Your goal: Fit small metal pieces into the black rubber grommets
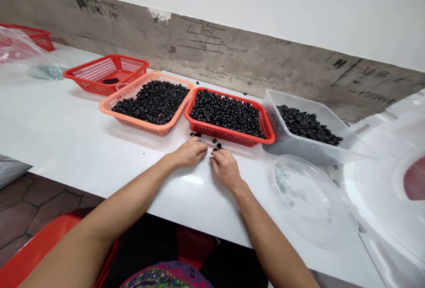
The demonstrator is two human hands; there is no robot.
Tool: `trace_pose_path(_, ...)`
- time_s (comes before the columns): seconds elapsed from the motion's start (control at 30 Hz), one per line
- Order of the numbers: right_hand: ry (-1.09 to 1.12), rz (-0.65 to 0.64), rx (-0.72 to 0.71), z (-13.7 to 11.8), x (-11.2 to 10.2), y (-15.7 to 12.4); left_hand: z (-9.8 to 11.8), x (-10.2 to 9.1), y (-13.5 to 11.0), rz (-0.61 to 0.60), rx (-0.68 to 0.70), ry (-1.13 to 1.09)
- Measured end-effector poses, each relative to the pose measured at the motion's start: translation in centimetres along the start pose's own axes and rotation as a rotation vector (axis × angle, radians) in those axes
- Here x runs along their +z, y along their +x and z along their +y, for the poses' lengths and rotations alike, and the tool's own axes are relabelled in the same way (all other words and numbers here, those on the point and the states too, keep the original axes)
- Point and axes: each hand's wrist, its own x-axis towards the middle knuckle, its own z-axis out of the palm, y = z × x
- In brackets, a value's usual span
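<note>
Pieces (218, 145), small, black and rounded, lie loose on the glossy white table (83, 139) beside the curled left hand (191, 151) and curled right hand (226, 168), near the red rectangular plastic basket (226, 133); whether either hand's fingers clamp one, I cannot tell

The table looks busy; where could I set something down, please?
Nearly bare tabletop lies between the orange basket and left forearm, and between both forearms. Baskets and a clear bin line the back; black pieces crowd the fingertips.
</note>
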Motion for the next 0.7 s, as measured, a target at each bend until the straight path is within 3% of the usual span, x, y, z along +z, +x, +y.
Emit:
trace_pose_path(0.23,-0.007,0.011,-0.036,-0.2,0.0,-0.1,-1.5,-1.2,0.1,-0.018,-0.152,-0.19)
trace_pose_path(0.37,-0.04,0.031,-0.084,-0.9,0.2,0.0,-2.6,-1.4,0.2,0.034,-0.198,-0.358)
trace_pose_path(0.57,-0.045,0.022,-0.191,-1.7,1.2,0.0,-2.7,-1.7,0.1,0.107,-0.258,-0.284)
trace_pose_path(0.7,-0.033,-0.008,-0.244,-1.9,1.4,0.7,-3.4,-1.4,0.3,0.172,-0.295,-0.391)
